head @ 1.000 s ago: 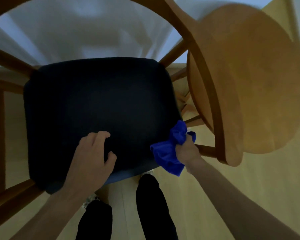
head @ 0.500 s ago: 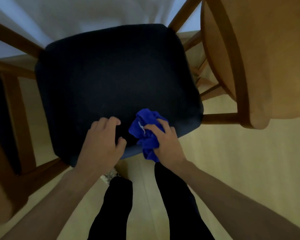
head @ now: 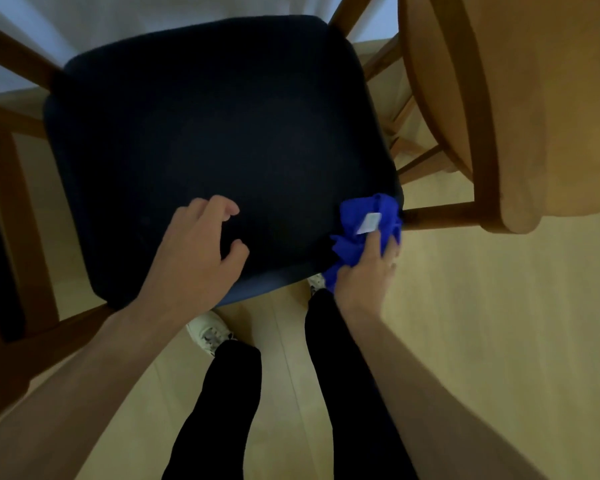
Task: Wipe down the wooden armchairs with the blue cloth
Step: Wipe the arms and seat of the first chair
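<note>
I look straight down on a wooden armchair with a dark padded seat [head: 215, 140] and a wooden frame [head: 440, 216]. My right hand [head: 364, 275] grips the bunched blue cloth [head: 368, 230], white tag up, against the seat's front right corner beside the wooden rail. My left hand [head: 194, 258] rests on the front of the seat with fingers loosely bent, holding nothing.
A wide wooden backrest or second chair part [head: 520, 109] fills the upper right. A wooden armrest and leg [head: 11, 209] run down the left. White fabric [head: 125, 19] lies behind the seat. My legs and a white shoe [head: 208, 332] stand on light wood flooring.
My right hand slid the blue cloth from the middle of the seat's front edge to the front right corner. The left hand stayed on the seat.
</note>
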Demonstrator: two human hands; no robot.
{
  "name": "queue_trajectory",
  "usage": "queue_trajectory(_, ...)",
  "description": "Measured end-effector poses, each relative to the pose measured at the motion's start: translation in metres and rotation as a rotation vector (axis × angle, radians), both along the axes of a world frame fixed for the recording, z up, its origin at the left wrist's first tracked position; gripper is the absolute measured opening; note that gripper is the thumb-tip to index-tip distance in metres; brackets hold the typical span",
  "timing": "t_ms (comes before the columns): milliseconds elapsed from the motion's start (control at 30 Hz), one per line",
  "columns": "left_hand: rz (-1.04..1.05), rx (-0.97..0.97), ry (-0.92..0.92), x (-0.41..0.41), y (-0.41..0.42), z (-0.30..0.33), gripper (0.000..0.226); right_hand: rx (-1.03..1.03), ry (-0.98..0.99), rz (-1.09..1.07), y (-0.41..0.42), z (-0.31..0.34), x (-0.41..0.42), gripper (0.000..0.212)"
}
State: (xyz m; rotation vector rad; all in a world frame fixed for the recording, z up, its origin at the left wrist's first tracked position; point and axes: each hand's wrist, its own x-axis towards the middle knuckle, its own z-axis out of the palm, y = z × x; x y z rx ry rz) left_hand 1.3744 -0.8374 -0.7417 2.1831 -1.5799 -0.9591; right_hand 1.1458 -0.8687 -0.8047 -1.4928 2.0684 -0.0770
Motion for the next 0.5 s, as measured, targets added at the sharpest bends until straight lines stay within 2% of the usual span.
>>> queue_trajectory(133, 0.052, 0.021, -0.007, 0.006, 0.007, -0.004, 0.035, 0.025, -0.188, 0.386, 0.024, 0.008, 0.019, 0.083)
queue_trajectory(200, 0.064, 0.032, -0.011, 0.007, 0.009, -0.004, 0.035, 0.026, -0.235, 0.398, 0.002, 0.018, 0.007, 0.082)
queue_trajectory(333, 0.086, 0.023, 0.035, 0.002, 0.01, -0.004, 0.033, -0.107, -0.071, 0.231, -0.075, 0.032, -0.031, 0.085)
queue_trajectory(433, 0.114, 0.004, 0.091, -0.005, 0.011, -0.004, 0.032, -0.041, 0.159, 0.367, -0.104, 0.027, -0.029, 0.079)
queue_trajectory(500, 0.144, 0.0, 0.098, -0.005, 0.017, -0.004, 0.032, -0.007, 0.216, 0.398, -0.096, 0.018, -0.019, 0.075)
